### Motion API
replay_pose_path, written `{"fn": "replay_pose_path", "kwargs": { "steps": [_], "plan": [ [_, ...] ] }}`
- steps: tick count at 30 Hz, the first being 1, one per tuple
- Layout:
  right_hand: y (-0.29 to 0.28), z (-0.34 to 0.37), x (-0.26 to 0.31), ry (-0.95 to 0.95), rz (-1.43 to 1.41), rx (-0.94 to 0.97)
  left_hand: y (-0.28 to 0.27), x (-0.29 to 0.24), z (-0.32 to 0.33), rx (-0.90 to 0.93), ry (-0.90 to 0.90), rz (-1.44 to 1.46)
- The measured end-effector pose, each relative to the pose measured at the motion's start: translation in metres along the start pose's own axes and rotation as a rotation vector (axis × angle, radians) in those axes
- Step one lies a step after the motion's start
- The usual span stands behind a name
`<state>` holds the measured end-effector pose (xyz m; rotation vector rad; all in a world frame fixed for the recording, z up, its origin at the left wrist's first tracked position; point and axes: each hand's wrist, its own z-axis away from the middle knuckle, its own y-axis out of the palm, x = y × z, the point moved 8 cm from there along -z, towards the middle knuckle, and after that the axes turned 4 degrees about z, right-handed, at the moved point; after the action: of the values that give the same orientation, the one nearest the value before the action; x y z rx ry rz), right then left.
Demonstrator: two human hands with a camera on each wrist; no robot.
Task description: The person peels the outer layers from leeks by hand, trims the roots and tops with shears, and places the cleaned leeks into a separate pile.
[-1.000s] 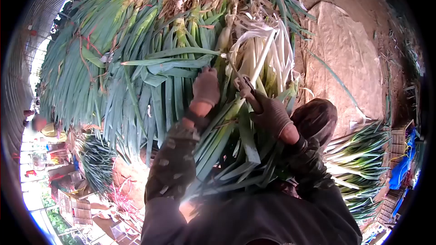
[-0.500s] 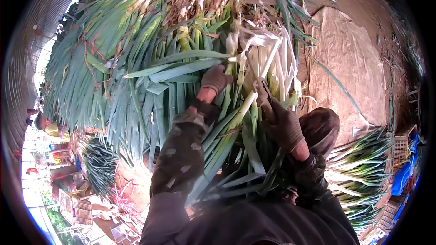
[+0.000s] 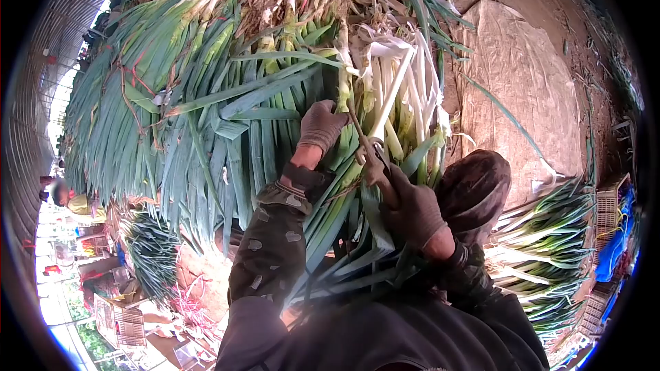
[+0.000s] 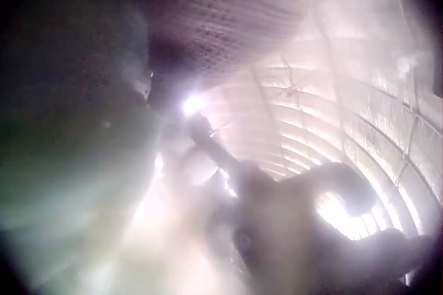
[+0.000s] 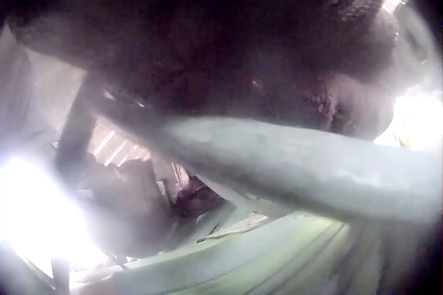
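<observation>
My gloved left hand (image 3: 323,126) grips a leek (image 3: 343,72) near where its pale shank meets the green leaves; its shank points away from me. In my gloved right hand (image 3: 414,209) is an air blow gun (image 3: 375,165), with its thin nozzle pointing at that leek close beside the left fingers. The blow gun (image 4: 277,219) looms blurred in the left wrist view, a hook on its body. The right wrist view shows a thick grey handle or tube (image 5: 291,163) under the dark glove. Peeled white leeks (image 3: 405,89) lie just right of the nozzle.
A large heap of unpeeled leeks (image 3: 179,96) fills the left and front. Brown sheeting (image 3: 519,89) covers the ground at right, with a pile of leeks (image 3: 540,254) nearer me. Crates (image 3: 608,213) stand at far right. My knee (image 3: 478,189) is beside the right hand.
The leek's shank now shows in front of the left hand. The blow gun swung right, away from the left hand, then back left with its nozzle against the leek. Long leaves at the left hand have shifted.
</observation>
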<state>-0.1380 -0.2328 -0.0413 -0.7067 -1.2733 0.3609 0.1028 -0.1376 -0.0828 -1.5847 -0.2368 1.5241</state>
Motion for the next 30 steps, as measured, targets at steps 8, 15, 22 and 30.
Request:
{"fn": "replay_pose_path", "kwargs": {
  "steps": [8,15,22,30],
  "plan": [
    [-0.002,-0.056,0.000,0.045,0.120,0.003,-0.002,-0.003,0.006,-0.035,0.082,-0.074],
    [0.010,-0.109,-0.012,0.038,0.188,-0.014,-0.003,0.003,0.010,0.047,0.013,-0.101],
    [0.006,-0.141,0.001,0.028,0.225,-0.039,-0.009,-0.002,0.020,0.053,-0.011,-0.087],
    [0.016,-0.189,-0.021,0.091,0.246,-0.059,-0.010,0.005,0.023,0.031,0.016,-0.133]
  ]
}}
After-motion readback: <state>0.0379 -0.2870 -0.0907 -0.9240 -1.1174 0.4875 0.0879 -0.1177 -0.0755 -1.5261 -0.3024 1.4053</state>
